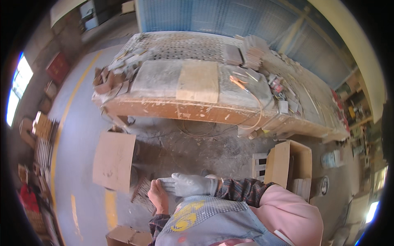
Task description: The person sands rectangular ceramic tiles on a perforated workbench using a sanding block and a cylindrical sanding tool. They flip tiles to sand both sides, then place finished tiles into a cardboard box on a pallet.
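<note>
My right hand (193, 185) wears a grey work glove (180, 185) and reaches across my front. Its fingers lie straight and point left. My bare left hand (159, 197) is raised at the glove's fingertips, its fingers closed on them. Plaid cuffs show at both wrists, and a blue checked apron (205, 219) with a yellow print covers my front.
Ahead stands a dusty workbench (197, 110) with a tan board (199, 80), an orange air blow gun (238, 82) and stacked pieces (252, 53). Cardboard boxes stand left (114, 160) and right (279, 164). A hose (260, 110) hangs off the bench's front.
</note>
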Available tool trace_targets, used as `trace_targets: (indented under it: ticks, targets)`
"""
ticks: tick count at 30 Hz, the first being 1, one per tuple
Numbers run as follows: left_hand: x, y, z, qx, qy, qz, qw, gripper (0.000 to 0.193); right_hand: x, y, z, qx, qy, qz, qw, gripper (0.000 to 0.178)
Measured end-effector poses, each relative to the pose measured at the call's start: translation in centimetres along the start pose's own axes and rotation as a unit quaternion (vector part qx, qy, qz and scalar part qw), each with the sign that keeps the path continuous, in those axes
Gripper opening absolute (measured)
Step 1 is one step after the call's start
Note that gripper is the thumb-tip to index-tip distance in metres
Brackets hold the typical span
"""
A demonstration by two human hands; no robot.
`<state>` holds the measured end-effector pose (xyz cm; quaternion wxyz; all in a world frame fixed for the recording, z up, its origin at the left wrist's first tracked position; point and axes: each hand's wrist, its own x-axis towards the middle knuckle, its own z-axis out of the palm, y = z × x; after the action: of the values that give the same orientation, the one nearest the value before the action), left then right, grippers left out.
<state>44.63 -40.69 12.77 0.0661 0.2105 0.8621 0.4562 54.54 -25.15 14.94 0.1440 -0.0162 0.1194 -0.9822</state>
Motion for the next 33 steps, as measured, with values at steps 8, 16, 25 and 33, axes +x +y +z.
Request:
trace_targets:
  ticks: [8, 16, 25, 33]
  targets:
    - [5.8, 8.1, 10.2, 0.061, -0.089, 0.068, 0.992, 0.031, -7.2, -9.7, -1.4, -0.048, -0.018, -0.128, 0.990, 0.072]
    - [10.2, 16.0, 18.7, 0.039, -0.090, 0.125, 0.987, 0.032, -14.2, -20.6, -0.1, -0.102, 0.009, -0.155, 0.983, 0.074]
    - [16.4, 23.6, 24.9, -0.084, -0.281, 0.167, 0.941, 0.024, -17.4, -27.0, -4.3, -0.299, 0.245, -0.234, 0.892, 0.032]
    - [23.6, 28.0, 33.3, -0.057, -0.423, 0.328, 0.843, 0.026, -17.9, -34.4, -8.1, -0.553, 0.420, -0.247, 0.676, 0.030]
